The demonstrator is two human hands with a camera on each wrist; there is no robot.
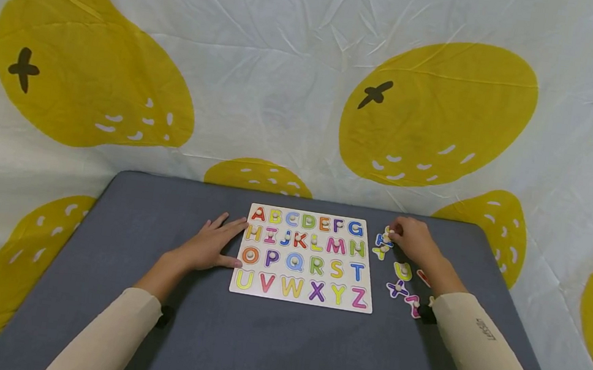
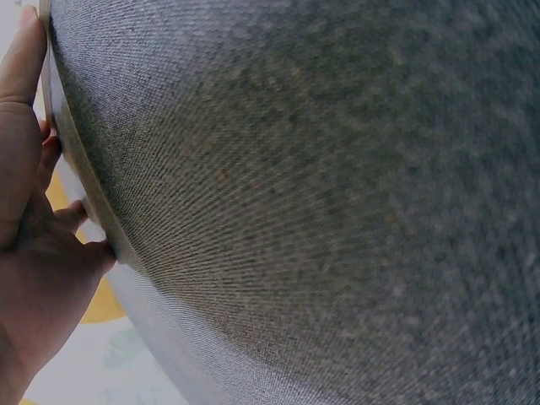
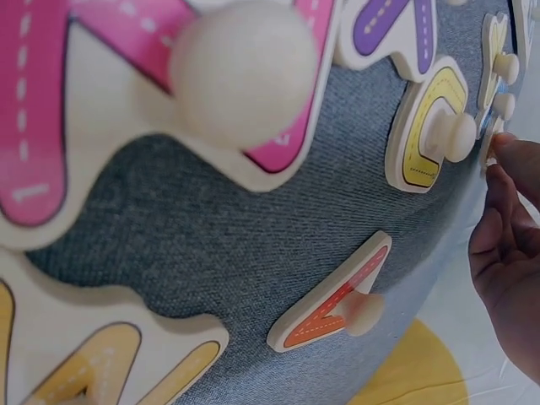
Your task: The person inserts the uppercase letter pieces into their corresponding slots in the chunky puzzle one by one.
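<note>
A wooden alphabet puzzle board (image 1: 306, 251) lies on the grey table. Its upper rows hold letters with small knobs. My left hand (image 1: 209, 245) rests at the board's left edge, fingers spread and thumb on the rim; the left wrist view shows this hand (image 2: 42, 253) along the edge. Right of the board, my right hand (image 1: 416, 241) pinches a small yellowish letter piece (image 1: 388, 229), mostly hidden by the fingers. Close by lie a blue letter piece (image 1: 381, 240) and a yellow Y piece (image 1: 379, 253). In the right wrist view, the right hand (image 3: 510, 240) has thumb and finger together.
Nearer the right forearm lie a yellow U piece (image 3: 413, 152), a red V piece (image 3: 337, 308), a purple X piece (image 1: 398, 289), a pink Z piece (image 1: 413, 306) and an orange letter piece (image 3: 93, 346). Behind the table (image 1: 276, 349) hangs a white cloth (image 1: 268, 95) with yellow fruit shapes.
</note>
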